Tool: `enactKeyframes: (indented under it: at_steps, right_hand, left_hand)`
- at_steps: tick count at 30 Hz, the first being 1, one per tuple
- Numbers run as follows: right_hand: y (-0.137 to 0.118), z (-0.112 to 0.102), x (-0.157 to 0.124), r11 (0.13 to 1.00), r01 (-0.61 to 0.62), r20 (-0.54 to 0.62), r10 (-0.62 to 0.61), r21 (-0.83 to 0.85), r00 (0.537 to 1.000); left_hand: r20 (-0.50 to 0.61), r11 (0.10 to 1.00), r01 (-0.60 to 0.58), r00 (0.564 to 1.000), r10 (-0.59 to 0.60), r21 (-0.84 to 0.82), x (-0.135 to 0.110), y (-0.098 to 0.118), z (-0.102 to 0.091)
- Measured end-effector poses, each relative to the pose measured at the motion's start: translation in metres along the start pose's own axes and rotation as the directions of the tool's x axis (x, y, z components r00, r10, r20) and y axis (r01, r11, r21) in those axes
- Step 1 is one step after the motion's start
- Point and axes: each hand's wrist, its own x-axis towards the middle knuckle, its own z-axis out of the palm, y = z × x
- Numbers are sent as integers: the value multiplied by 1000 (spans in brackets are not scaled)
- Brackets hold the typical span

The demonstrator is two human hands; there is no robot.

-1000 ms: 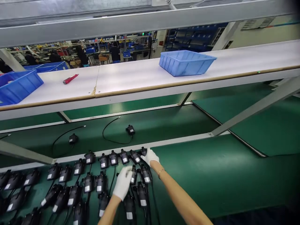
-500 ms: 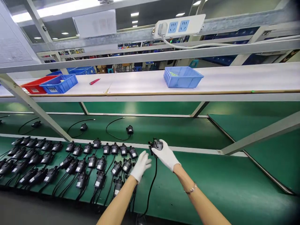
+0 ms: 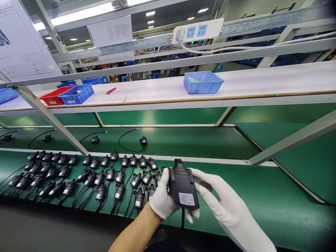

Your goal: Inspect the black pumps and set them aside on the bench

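Observation:
A small black pump (image 3: 181, 185) with a threaded spout and a white label is held up close to me, label facing me, spout upward. My left hand (image 3: 164, 197), in a white glove, grips its left side, with the thumb in front and fingertips showing below. At its right edge, my white-gloved right hand (image 3: 222, 199) has thumb and fingers bent against the casing; part of their contact is hidden. A black cable (image 3: 183, 217) hangs from the underside. Left of my hands, many similar black pumps (image 3: 120, 175) lie in rows on the green bench (image 3: 236, 185).
Pumps with looped cables, one of them a pump (image 3: 143, 141), lie on the dark green strip behind. On the white shelf (image 3: 152, 91) above are blue and red bins (image 3: 203, 87) and a red pen-like object (image 3: 111, 91). A slanted metal post (image 3: 296, 136) stands at right.
The pump has come nearer and lower, turned so its label faces me. My left hand, empty before, now grips it. My right hand has shifted to its right side. The view has moved slightly.

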Motion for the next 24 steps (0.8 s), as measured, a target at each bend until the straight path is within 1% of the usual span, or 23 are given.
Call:
enactKeyframes:
  at_steps: [1, 2, 3, 4, 5, 6, 7, 8, 9, 10, 12, 13, 14, 15, 17, 18, 19, 20, 22, 24]
  right_hand:
    - [-5, 2, -4, 999, 38, -17, -39, -27, 999]
    - [-9, 4, -7, 996, 73, -19, -75, -52, 997]
    - [-11, 8, -11, 993, 95, -9, -96, -71, 995]
    - [-11, 12, -14, 992, 102, 11, -101, -78, 995]
    - [-10, 17, -18, 993, 94, 34, -91, -69, 995]
    - [-7, 23, -21, 996, 76, 56, -74, -44, 996]
    - [-5, 28, -24, 998, 55, 76, -54, -8, 996]
    - [-2, 33, -27, 999, 33, 86, -36, 30, 996]
    - [-1, 38, -29, 998, 13, 91, -19, 68, 996]
    - [-1, 41, -31, 995, -2, 98, -8, 101, 995]
    - [-4, 43, -32, 990, -17, 95, 4, 143, 996]
    - [-8, 42, -32, 987, -18, 90, 3, 157, 996]
    - [-11, 40, -32, 986, -15, 90, 0, 168, 996]
    - [-14, 39, -31, 985, -15, 93, -1, 173, 996]
    - [-19, 36, -30, 985, -14, 90, -2, 170, 996]
    - [-19, 35, -30, 986, -10, 90, -5, 166, 996]
    - [-19, 36, -29, 987, -1, 82, -13, 161, 997]
    - [-19, 37, -30, 988, 12, 74, -24, 157, 997]
    - [-18, 39, -30, 987, 34, 67, -45, 157, 997]
    - [-17, 42, -31, 985, 40, 71, -52, 168, 996]
  left_hand:
    - [-48, 998, -51, 997, 53, 43, -8, 2, 8]
    - [-80, 985, -108, 990, 119, 132, -15, 2, 15]
    - [-92, 948, -164, 976, 195, 272, -22, 1, 21]
    - [-91, 867, -226, 951, 294, 444, -29, -1, 25]
    - [-75, 741, -274, 913, 400, 613, -35, -5, 27]
    - [-51, 597, -294, 869, 492, 747, -39, -11, 28]
    - [-25, 467, -291, 828, 560, 835, -43, -18, 27]
    - [-5, 374, -283, 792, 611, 883, -46, -25, 25]
    - [8, 316, -276, 764, 645, 907, -48, -32, 23]
    - [20, 276, -271, 746, 665, 922, -50, -37, 21]
    - [48, 208, -257, 730, 682, 944, -56, -42, 17]
    - [62, 187, -252, 736, 674, 950, -61, -40, 16]
    - [71, 189, -248, 762, 643, 950, -66, -35, 16]
    - [78, 215, -246, 809, 583, 945, -72, -27, 17]
    - [108, 322, -253, 906, 409, 912, -83, -10, 21]
    - [120, 378, -252, 933, 340, 891, -88, -2, 23]
    - [115, 425, -244, 945, 305, 872, -91, 3, 25]
    - [96, 460, -235, 948, 305, 857, -92, 7, 27]
    - [9, 502, -214, 925, 379, 838, -91, 6, 29]
    - [-65, 527, -177, 910, 409, 832, -88, -1, 30]
